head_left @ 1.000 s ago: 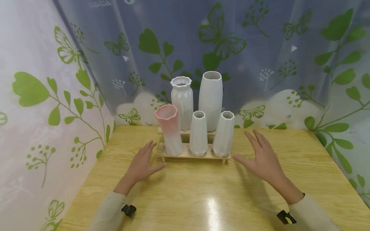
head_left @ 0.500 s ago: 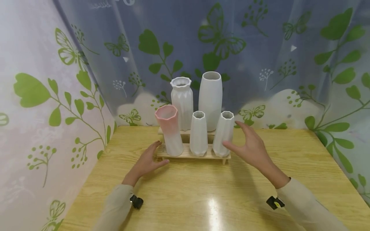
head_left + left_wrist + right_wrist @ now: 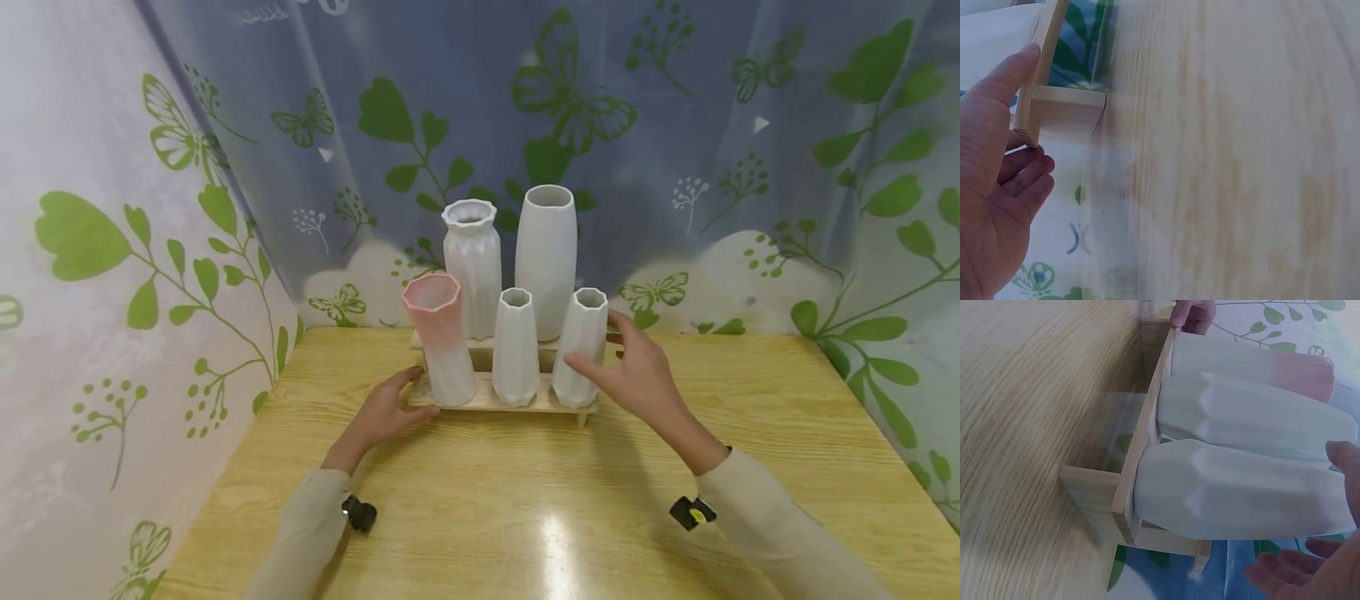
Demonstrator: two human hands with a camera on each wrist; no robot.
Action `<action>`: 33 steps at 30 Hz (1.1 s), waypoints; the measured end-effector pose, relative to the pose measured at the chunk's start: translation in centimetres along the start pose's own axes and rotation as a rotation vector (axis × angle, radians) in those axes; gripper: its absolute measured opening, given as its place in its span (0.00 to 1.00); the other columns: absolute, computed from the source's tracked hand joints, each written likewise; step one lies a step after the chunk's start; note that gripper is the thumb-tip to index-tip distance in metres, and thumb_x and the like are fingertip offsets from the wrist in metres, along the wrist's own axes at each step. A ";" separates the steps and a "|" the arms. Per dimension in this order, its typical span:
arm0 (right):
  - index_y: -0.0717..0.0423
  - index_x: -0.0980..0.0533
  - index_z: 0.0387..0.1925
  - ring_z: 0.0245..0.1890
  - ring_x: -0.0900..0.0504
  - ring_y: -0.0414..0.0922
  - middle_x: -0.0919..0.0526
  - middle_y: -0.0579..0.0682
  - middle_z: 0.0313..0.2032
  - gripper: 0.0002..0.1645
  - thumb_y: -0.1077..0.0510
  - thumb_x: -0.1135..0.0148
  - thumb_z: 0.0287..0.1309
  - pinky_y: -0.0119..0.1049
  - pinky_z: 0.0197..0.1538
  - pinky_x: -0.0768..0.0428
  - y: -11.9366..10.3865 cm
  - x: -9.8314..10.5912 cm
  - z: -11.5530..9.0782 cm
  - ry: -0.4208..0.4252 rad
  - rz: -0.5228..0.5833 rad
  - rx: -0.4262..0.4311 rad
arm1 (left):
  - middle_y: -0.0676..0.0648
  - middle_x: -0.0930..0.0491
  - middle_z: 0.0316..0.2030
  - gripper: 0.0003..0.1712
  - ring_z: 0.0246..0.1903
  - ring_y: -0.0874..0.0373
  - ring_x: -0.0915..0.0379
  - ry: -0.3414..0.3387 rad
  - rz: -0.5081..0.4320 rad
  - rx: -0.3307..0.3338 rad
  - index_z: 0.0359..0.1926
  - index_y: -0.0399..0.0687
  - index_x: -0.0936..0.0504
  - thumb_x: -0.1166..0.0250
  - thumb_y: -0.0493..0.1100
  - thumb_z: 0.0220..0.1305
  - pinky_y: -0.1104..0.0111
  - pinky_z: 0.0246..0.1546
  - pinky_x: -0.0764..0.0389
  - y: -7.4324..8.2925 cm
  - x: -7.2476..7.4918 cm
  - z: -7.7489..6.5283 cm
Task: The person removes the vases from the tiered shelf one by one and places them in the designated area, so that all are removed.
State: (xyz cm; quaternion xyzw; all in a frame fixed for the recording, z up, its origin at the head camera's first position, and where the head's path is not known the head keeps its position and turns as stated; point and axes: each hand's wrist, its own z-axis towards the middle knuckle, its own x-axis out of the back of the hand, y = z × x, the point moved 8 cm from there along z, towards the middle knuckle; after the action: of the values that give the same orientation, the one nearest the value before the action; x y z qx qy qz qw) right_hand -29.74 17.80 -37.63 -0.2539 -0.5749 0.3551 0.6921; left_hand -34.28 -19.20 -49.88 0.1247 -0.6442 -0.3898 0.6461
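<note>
At the left end of a two-tier wooden rack (image 3: 483, 398), my left hand (image 3: 386, 410) grips the lower board. The left wrist view shows its thumb (image 3: 1019, 65) on the board (image 3: 1047, 44) and the fingers curled at the board's end. My right hand (image 3: 637, 371) is around the right white vase (image 3: 581, 358), thumb in front, fingers on the far side. In the right wrist view a gap shows between those fingers (image 3: 1282, 575) and the vase (image 3: 1235, 494); thumb contact is unclear. Beside it stand a middle white vase (image 3: 516, 354) and a pink-and-white vase (image 3: 442, 342).
On the upper tier stand a ruffle-rimmed white vase (image 3: 472, 267) and a tall smooth white vase (image 3: 546, 258). The rack sits near the back of a wood-grain table (image 3: 480, 500). Behind hangs a leaf-and-butterfly curtain (image 3: 675, 208), and another patterned surface (image 3: 105, 333) borders the left.
My right hand has moved left and forward from beside the rack to around the right vase. My left hand has moved slightly right onto the rack's end. Vases and rack look unmoved.
</note>
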 end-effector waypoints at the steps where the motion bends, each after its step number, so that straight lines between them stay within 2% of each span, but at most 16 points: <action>1: 0.55 0.40 0.77 0.62 0.24 0.64 0.27 0.62 0.66 0.58 0.30 0.29 0.56 0.62 0.56 0.18 0.0 0.0 0.1 0.001 0.006 0.001 | 0.38 0.30 0.71 0.51 0.72 0.39 0.37 0.002 -0.002 -0.002 0.74 0.39 0.33 0.25 0.61 0.59 0.43 0.70 0.31 0.1 0.0 0.0; 10: 0.60 0.32 0.68 0.52 0.16 0.59 0.19 0.62 0.55 0.46 0.37 0.28 0.60 0.55 0.48 0.12 0.0 -0.3 0.3 0.028 0.009 0.034 | 0.36 0.28 0.69 0.49 0.70 0.38 0.35 0.016 0.016 -0.035 0.73 0.39 0.31 0.23 0.59 0.58 0.43 0.69 0.30 0.4 0.1 0.2; 19: 0.62 0.27 0.63 0.50 0.14 0.59 0.16 0.62 0.52 0.42 0.41 0.23 0.56 0.55 0.48 0.12 -0.1 0.0 0.3 0.083 0.022 0.064 | 0.35 0.26 0.67 0.48 0.67 0.36 0.31 0.036 0.038 -0.062 0.70 0.37 0.28 0.22 0.57 0.57 0.43 0.66 0.27 0.1 0.0 0.3; 26: 0.62 0.23 0.57 0.47 0.12 0.57 0.13 0.62 0.48 0.37 0.45 0.21 0.54 0.54 0.48 0.12 -0.3 0.6 0.0 0.154 0.035 0.109 | 0.35 0.25 0.66 0.47 0.65 0.36 0.29 0.044 0.013 -0.090 0.70 0.36 0.27 0.21 0.56 0.57 0.43 0.64 0.24 0.3 0.2 0.5; 33: 0.62 0.21 0.56 0.45 0.11 0.57 0.12 0.62 0.46 0.34 0.47 0.20 0.53 0.54 0.45 0.11 -0.4 1.5 -0.3 0.193 0.035 0.149 | 0.36 0.25 0.66 0.46 0.66 0.37 0.29 0.050 -0.006 -0.069 0.70 0.38 0.26 0.20 0.54 0.56 0.44 0.64 0.24 0.3 0.4 0.5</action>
State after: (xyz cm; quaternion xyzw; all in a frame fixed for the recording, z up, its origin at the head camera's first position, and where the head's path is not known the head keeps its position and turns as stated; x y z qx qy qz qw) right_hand -29.18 18.73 -36.45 -0.2446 -0.4731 0.3829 0.7548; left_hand -34.74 -19.11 -49.33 0.1141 -0.6138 -0.4105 0.6646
